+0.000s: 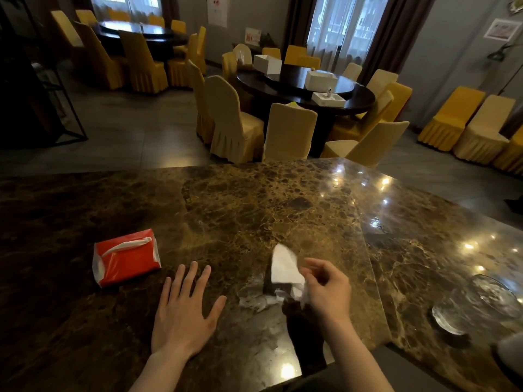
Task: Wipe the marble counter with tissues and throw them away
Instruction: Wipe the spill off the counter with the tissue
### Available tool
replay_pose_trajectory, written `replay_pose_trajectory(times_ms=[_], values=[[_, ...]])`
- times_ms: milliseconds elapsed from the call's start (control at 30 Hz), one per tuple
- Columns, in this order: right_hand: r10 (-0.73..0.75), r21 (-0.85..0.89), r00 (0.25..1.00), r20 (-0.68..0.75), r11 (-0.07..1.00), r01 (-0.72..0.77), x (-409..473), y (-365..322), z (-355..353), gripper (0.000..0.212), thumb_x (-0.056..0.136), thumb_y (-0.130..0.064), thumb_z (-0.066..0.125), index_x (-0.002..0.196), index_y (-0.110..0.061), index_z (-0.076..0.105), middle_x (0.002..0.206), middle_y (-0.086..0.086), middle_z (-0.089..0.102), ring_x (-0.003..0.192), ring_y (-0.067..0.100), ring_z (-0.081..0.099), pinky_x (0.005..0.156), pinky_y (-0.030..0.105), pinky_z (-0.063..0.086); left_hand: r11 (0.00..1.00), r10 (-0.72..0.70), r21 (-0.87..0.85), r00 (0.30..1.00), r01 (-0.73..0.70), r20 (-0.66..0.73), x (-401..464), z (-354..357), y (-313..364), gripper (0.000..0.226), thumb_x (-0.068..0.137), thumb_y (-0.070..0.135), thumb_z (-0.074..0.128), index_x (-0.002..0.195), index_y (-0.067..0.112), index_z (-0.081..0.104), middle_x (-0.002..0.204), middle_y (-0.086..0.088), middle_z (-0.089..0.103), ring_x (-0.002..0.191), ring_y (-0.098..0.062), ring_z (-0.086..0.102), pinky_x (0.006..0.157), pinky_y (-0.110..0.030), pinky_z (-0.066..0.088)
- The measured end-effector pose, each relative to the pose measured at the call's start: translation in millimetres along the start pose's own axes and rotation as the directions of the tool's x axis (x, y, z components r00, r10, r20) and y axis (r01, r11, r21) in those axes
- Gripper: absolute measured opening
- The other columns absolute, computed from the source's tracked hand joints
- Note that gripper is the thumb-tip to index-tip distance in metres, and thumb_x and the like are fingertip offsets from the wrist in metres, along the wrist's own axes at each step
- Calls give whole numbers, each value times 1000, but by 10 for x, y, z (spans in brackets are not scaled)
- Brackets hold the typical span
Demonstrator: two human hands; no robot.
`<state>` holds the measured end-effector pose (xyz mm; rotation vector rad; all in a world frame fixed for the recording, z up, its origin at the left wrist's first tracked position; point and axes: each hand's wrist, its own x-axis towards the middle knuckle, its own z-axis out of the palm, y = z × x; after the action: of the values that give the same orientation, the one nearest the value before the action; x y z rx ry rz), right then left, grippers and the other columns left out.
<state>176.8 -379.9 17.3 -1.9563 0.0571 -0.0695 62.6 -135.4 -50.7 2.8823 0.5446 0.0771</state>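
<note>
Red tissue pack (pixel 126 257) lies flat on the marble desk (pixel 226 199), left-front, w/ a white tissue poking out of its top slot; long axis runs roughly left-right, slightly angled. Left hand (pixel 184 312) just beside the pack, palm down, fingers spread flat on the desk, grip released, holding nothing. Right hand (pixel 325 290) is clenched on a white tissue (pixel 284 268), pinched at its lower end; the tissue stands up from the hand, long axis pointing away from the person and a bit left, its tip free above the desk. Below it, a pale crumpled patch on the stone, can't tell if tissue or reflection. Glass dish (pixel 478 304) at far right on the desk, contents hard to make out. Both forearms cut off at bottom edge.
</note>
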Motion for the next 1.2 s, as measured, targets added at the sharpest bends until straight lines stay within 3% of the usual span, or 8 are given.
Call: replay_pose_trajectory(times_ms=[133,200,333,500,600,800,1000,1200], values=[[-208,-148,970,128,963,226,-94,51,26,28,88,-7,75,108,-26,72,104,-12,70,92,-1,67,79,18,56,1000,-4,-2,1000,4,-6,2,1,-1,85,86,80,-2,160,37,1,170,6,-4,153,-15,-18,126,-43,-4],[-318,-277,914,252,881,383,-131,99,121,39,87,-2,72,118,-24,70,121,-6,67,110,8,60,94,31,53,1000,-4,5,1000,4,-11,-5,1,7,85,86,80,-2,160,37,1,170,6,-4,153,-15,-18,126,-43,-3],[-236,-554,832,501,651,519,-19,123,220,63,86,-4,65,143,-28,53,156,1,41,141,27,32,112,42,37,1000,-11,11,1000,11,-12,0,6,3,84,87,80,0,159,38,0,170,6,-4,153,-15,-18,126,-43,-4],[-212,-579,834,509,633,514,53,15,284,23,96,-20,54,107,-28,72,114,-4,63,109,25,49,84,39,49,1000,-18,4,1000,18,-23,3,21,2,83,88,81,2,159,39,0,170,7,-4,152,-14,-19,126,-42,-5],[-195,-635,830,522,562,531,52,-78,346,24,97,-22,51,91,-26,74,98,-3,61,99,24,51,78,38,49,1000,-15,2,1000,15,-23,7,26,2,83,87,81,1,159,39,1,170,7,-4,152,-13,-19,126,-42,-5],[-247,-598,789,562,538,594,-64,-89,420,13,88,-18,67,82,-25,76,85,-5,67,86,21,59,85,33,52,1000,-17,-11,1000,17,-25,7,24,-9,85,86,82,2,159,39,3,170,7,-2,153,-13,-18,126,-42,-4],[-242,-712,916,321,575,402,38,12,98,20,83,-10,65,91,-28,65,82,-4,67,81,24,61,57,36,44,1000,-10,-20,999,10,-32,-4,10,4,84,88,82,4,159,39,5,170,8,-1,153,-13,-17,126,-42,-4],[-222,-742,911,347,529,412,-38,58,138,14,92,-22,61,93,-28,74,91,-7,58,87,17,55,67,30,45,1000,-10,-13,999,9,-31,2,19,9,83,88,81,3,159,39,3,170,8,-2,153,-13,-18,126,-42,-6]])
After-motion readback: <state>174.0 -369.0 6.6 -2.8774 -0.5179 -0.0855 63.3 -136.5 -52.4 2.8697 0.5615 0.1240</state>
